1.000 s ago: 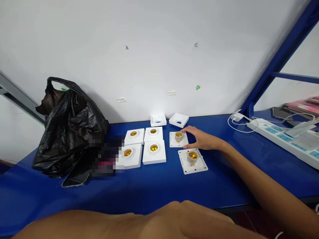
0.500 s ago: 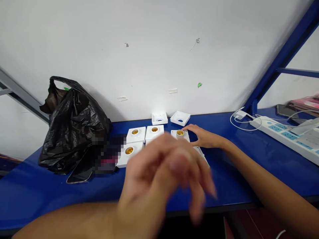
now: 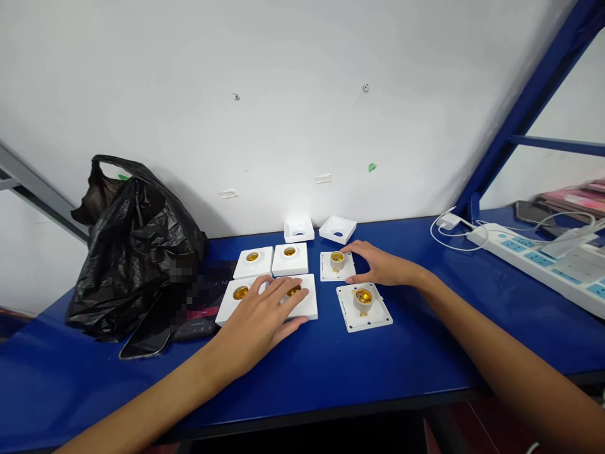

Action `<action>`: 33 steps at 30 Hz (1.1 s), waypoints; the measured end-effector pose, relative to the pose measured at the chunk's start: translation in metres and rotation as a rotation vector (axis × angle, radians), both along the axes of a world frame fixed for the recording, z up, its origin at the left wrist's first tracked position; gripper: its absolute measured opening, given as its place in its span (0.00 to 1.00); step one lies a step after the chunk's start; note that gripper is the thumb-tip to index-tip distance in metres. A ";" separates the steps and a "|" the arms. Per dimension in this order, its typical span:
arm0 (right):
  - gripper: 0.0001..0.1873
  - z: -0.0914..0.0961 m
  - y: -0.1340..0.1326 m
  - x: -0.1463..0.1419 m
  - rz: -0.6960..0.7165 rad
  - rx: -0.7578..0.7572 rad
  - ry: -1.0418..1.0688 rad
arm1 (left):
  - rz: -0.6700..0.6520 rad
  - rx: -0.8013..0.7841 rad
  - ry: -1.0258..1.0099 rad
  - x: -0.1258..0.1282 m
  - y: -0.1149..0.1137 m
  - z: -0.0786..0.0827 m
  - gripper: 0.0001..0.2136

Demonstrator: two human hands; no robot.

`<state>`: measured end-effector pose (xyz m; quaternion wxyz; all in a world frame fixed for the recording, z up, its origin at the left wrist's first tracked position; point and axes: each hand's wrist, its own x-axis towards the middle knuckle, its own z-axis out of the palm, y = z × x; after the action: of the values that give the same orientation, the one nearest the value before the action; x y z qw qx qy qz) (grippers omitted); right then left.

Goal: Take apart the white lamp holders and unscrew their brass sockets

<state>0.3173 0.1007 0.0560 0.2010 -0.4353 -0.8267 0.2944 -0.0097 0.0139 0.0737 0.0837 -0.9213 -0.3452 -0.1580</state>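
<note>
**Left hand lands on the finished holders while the right stays at the bare socket**

Half a second ago the left hand (image 3: 261, 317) was a blur close to the camera; now it lies flat on the blue bench (image 3: 331, 366), palm down, fingers spread and slightly curled over the near-right cased lamp holder (image 3: 297, 304) of a two-by-two block. It grips nothing; it only rests on the white housing, the forearm running back toward the lower left corner. That block sits tight, edges touching: the near-left cased lamp holder (image 3: 237, 299) just beside the thumb, and the two far cased lamp holders (image 3: 271, 260) behind it, brass throats up, seemingly set apart as finished pieces.

The right hand (image 3: 380, 265) has barely shifted. It reaches in from the lower right, arm nearly straight, with thumb and fingers narrowly cupped against the right edge of the far uncased socket plate (image 3: 336, 265), touching it without lifting. Just nearer lies a second uncased socket plate (image 3: 363, 306), slightly turned, its brass socket standing bare.

Against the wall behind, two empty white housings (image 3: 317, 229) lie open side up, near the bare plates they appear to match.

Farther left sit a dark phone (image 3: 146, 333) and a black plastic bag (image 3: 130, 243); to the right, a white power strip (image 3: 539, 265) with a charger cable.
</note>
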 end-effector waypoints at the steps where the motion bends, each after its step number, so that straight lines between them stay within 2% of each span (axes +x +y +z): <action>1: 0.36 0.000 0.000 0.000 0.000 0.000 0.002 | 0.012 -0.020 -0.012 0.000 0.000 -0.001 0.19; 4: 0.37 -0.002 0.001 0.000 -0.004 -0.003 0.010 | 0.016 -0.074 -0.021 0.000 0.004 -0.002 0.27; 6: 0.37 -0.003 0.001 0.000 -0.011 -0.009 0.024 | 0.003 -0.128 -0.034 0.002 0.006 -0.003 0.28; 10: 0.35 0.002 -0.001 0.002 -0.021 -0.009 0.109 | 0.038 -0.238 -0.228 0.018 0.008 0.001 0.30; 15: 0.22 0.020 -0.005 -0.003 -0.035 -0.025 0.317 | 0.032 -0.144 -0.439 0.051 0.023 0.007 0.31; 19: 0.25 0.026 -0.012 -0.015 0.049 -0.157 0.433 | 0.029 -0.097 -0.523 0.067 0.032 -0.004 0.31; 21: 0.27 0.024 -0.016 -0.022 0.086 -0.215 0.471 | 0.049 -0.101 -0.567 0.069 0.030 -0.013 0.32; 25: 0.27 0.020 -0.021 -0.029 0.092 -0.268 0.555 | 0.075 -0.159 -0.683 0.069 0.025 -0.025 0.39; 29: 0.26 0.024 -0.022 -0.027 0.098 -0.291 0.608 | 0.092 -0.253 -0.782 0.068 0.026 -0.025 0.38; 33: 0.20 0.032 -0.020 -0.018 0.056 -0.254 0.632 | 0.105 -0.247 -0.834 0.066 0.027 -0.022 0.38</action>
<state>0.2994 0.0812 0.0875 0.3832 -0.3212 -0.6919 0.5209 0.0566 0.0406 0.0515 -0.1657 -0.7629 -0.4123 -0.4697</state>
